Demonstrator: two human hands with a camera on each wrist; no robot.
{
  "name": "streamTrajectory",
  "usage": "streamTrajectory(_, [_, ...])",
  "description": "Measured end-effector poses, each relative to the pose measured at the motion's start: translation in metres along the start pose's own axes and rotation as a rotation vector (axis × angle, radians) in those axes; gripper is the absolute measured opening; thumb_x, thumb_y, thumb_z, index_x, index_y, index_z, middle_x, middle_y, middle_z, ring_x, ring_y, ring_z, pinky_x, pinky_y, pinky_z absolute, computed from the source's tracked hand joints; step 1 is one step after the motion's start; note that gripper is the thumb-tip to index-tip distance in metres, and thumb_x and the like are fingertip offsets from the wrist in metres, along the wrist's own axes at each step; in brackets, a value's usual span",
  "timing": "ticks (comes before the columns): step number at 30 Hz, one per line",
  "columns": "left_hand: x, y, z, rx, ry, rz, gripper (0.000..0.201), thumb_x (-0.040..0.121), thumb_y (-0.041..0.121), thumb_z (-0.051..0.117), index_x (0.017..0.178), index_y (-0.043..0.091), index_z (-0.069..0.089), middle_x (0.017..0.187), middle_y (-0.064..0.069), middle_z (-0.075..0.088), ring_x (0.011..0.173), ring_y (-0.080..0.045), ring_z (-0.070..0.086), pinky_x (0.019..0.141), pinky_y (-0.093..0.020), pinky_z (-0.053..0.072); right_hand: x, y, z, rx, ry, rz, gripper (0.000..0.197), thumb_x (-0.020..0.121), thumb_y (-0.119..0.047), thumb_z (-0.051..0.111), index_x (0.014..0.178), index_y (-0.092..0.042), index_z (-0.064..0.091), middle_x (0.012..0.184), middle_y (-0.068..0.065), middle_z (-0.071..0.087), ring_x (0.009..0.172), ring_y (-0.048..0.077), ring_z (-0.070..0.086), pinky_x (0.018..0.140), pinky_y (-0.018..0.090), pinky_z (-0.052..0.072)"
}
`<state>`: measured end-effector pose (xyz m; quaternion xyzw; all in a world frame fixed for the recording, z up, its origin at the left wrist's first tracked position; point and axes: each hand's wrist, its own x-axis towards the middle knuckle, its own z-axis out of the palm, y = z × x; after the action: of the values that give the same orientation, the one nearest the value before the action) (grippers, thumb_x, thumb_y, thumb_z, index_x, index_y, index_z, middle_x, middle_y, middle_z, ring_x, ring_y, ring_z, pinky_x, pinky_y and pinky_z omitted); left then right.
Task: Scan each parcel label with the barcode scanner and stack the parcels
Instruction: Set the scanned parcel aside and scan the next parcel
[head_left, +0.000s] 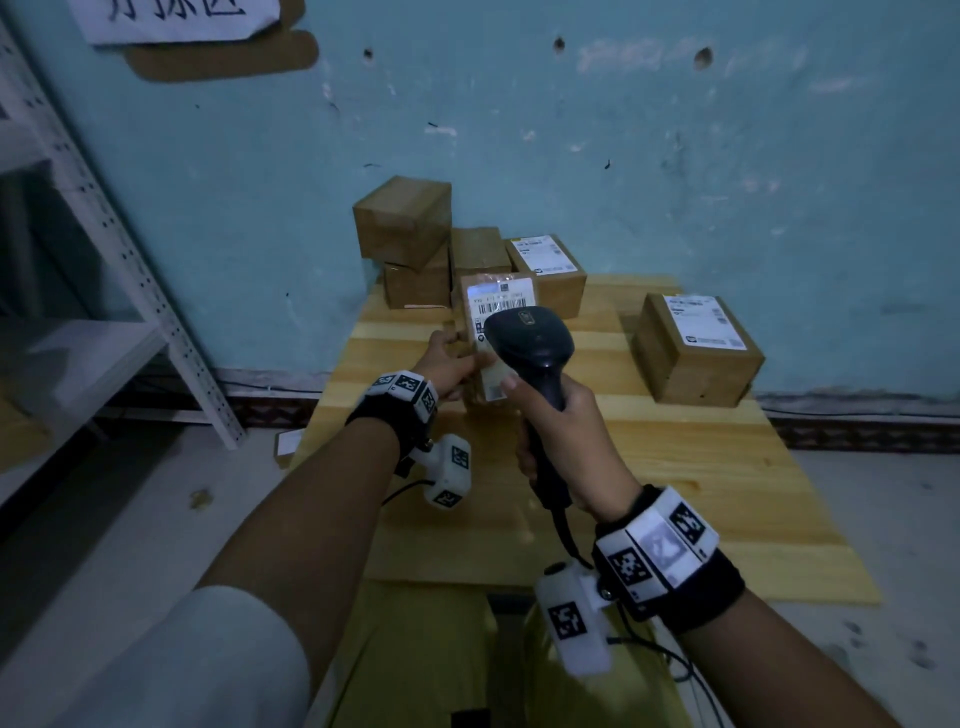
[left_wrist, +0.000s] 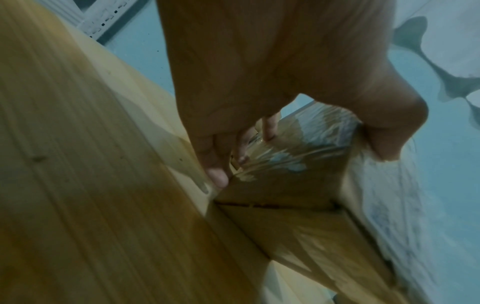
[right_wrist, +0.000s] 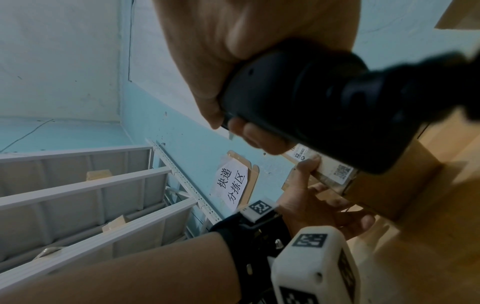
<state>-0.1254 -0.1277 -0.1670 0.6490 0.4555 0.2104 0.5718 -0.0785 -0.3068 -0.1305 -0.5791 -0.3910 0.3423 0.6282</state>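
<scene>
The right hand (head_left: 558, 441) is wrapped fully round the grip of the barcode scanner (head_left: 530, 343), fingers curled tight, with the scanner's head raised above and ahead of the knuckles so that its window looks down on the label (head_left: 501, 301). A pale patch of light falls across the upper part of that label, which suggests the scan is in hand at this very moment.

The left hand (head_left: 449, 364) holds the parcel (head_left: 480, 332) that bears the label. In the left wrist view the thumb lies along one edge and the fingers (left_wrist: 217, 176) curl round the taped face, so the box is pinched from the side. It seems tipped up toward the scanner, probably to bring the barcode square to the beam and keep glare off the tape; whether its far edge rests on the bench (head_left: 675, 467) I cannot tell.

Just beyond the left hand stand the brown boxes (head_left: 405, 223), one set on top of another against the wall, with two more close beside them; this looks like the stack that scanned parcels join. Well off to the right of the right hand sits a lone labelled parcel (head_left: 696, 348), label up, likely waiting its turn.

The scanner's cable (head_left: 569, 530) trails back from under the right hand toward the body, clear of the boxes. To the left of the left hand is a white metal shelf rack (head_left: 130, 260).
</scene>
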Motion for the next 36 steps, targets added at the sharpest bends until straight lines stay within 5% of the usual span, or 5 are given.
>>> streamTrajectory(14, [-0.002,0.006,-0.004,0.071,-0.058,-0.009,0.063,0.087,0.034,0.061,0.137,0.017,0.026,0.1,-0.003,0.06,0.086,-0.019,0.057,0.061,-0.024,0.041,0.033,0.001,-0.03,-0.032,0.196,0.005,0.013,0.086,0.0,0.056,0.083,-0.012,0.051,0.051,0.001,0.051,0.035,0.011,0.046,0.038,0.022,0.038])
streamTrajectory(19, [0.001,0.009,-0.004,-0.042,-0.058,-0.053,0.064,0.087,0.032,0.061,0.138,0.015,0.026,0.12,-0.008,0.058,0.103,-0.025,0.06,0.091,-0.038,0.051,0.07,0.012,-0.053,-0.109,0.29,0.071,0.012,0.083,-0.001,0.057,0.086,-0.011,0.051,0.074,0.005,0.052,0.072,0.021,0.053,0.075,0.039,0.047])
streamTrajectory(28, [0.008,0.016,0.008,-0.006,-0.154,-0.079,0.066,0.084,0.063,0.048,0.123,0.01,0.058,0.105,-0.012,0.063,0.067,-0.019,0.056,0.064,-0.03,0.053,0.086,0.025,-0.053,-0.156,0.186,0.148,0.021,0.083,-0.005,0.06,0.101,-0.002,0.051,0.097,0.018,0.062,0.094,0.034,0.062,0.089,0.049,0.051])
streamTrajectory(33, [0.009,0.022,0.026,0.031,-0.203,-0.155,0.083,0.077,0.075,0.041,0.135,0.016,0.047,0.136,-0.017,0.05,0.111,-0.035,0.058,0.085,-0.037,0.053,0.084,0.021,-0.067,-0.219,0.283,0.138,0.035,0.081,-0.01,0.064,0.111,0.005,0.053,0.1,0.019,0.063,0.091,0.03,0.062,0.081,0.043,0.051])
streamTrajectory(36, [0.008,0.028,0.042,0.049,-0.224,-0.146,0.083,0.078,0.075,0.038,0.137,0.017,0.045,0.138,-0.014,0.05,0.114,-0.032,0.057,0.074,-0.03,0.055,0.083,0.02,-0.08,-0.214,0.327,0.135,0.031,0.083,-0.008,0.063,0.11,0.004,0.055,0.095,0.014,0.061,0.088,0.024,0.058,0.071,0.03,0.046])
